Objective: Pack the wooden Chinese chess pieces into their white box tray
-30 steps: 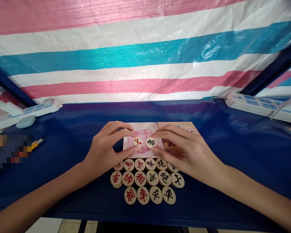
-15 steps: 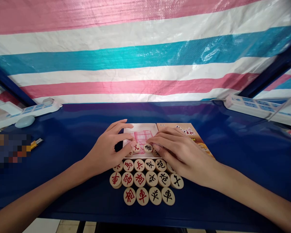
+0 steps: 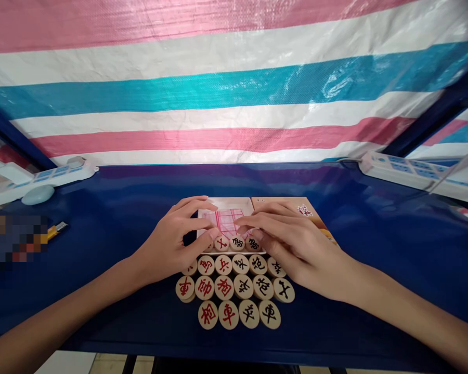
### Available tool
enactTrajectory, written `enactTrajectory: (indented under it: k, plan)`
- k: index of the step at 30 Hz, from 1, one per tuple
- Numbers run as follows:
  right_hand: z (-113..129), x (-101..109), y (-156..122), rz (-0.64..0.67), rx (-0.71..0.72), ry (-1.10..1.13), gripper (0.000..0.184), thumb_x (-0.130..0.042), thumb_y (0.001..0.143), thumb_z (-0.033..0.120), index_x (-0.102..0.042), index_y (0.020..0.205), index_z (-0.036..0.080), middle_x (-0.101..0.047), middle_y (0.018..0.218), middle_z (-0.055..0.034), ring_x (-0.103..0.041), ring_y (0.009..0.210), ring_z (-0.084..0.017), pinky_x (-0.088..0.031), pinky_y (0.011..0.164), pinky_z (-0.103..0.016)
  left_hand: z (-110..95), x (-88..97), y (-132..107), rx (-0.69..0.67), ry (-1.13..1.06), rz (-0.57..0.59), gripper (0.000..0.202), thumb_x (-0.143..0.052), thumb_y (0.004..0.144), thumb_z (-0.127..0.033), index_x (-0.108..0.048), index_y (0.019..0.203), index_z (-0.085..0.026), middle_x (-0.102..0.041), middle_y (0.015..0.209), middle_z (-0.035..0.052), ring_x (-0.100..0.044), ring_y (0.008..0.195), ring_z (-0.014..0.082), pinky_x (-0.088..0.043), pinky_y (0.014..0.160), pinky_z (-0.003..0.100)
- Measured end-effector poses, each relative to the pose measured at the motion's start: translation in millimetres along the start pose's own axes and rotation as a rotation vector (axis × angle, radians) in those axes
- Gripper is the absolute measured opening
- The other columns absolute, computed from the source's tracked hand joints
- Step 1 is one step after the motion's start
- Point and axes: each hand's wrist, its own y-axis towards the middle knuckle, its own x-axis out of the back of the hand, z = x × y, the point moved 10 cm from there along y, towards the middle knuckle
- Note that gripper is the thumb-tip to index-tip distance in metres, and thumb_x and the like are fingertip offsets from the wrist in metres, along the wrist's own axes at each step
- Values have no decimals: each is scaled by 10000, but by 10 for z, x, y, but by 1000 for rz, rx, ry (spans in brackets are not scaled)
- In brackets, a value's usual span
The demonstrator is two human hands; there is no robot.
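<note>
On the blue table [image 3: 101,208], centre frame, the left hand [image 3: 171,241] and right hand [image 3: 296,246] meet fingertip to fingertip over the white tray [image 3: 223,203] (red grid inside), seemingly to seat discs flat along its near edge. The left curls at the red-marked disc [image 3: 221,242], the right at the black-marked disc [image 3: 237,242]; whether they grip or merely touch, I cannot tell. Loose discs [image 3: 234,286] lie in rows just below.

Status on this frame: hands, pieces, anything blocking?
Left hand fingertips on red-marked piece in white tray. Right hand at black-marked piece beside it. Rows of pieces lie nearer; nothing blocks.
</note>
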Motion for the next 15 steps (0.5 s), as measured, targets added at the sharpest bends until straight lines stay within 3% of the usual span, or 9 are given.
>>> enactTrajectory:
  k: [8,11,15]
  plan:
    - [-6,-31,-21,29,-16,0,395,-419,1004,186,-477,1385,272,-644,1274,-29,-524,1241,-226,-387,1009,-417,-20,-7,-2,-23,-8,4,276,-475,1006,-297,-724,909,-231,-590,1328,21,-420,1369,223,-382,1134,418]
    - [-29,106,-16,-47,-32,-37,381,-450,984,187,-503,1353,262,-652,1252,-35,-544,1218,-240,-399,997,-436,-15,60,-1,-34,9,-35,263,-465,1010,-261,-718,949,-228,-593,1326,28,-419,1374,223,-391,1122,410]
    - [162,403,-65,-222,5,-131,307,-524,947,173,-588,1243,226,-692,1147,-52,-605,1092,-248,-430,954,-451,-124,343,-35,-75,88,-206,214,-497,983,-185,-706,970,-230,-651,1211,34,-527,1260,215,-441,1046,401]
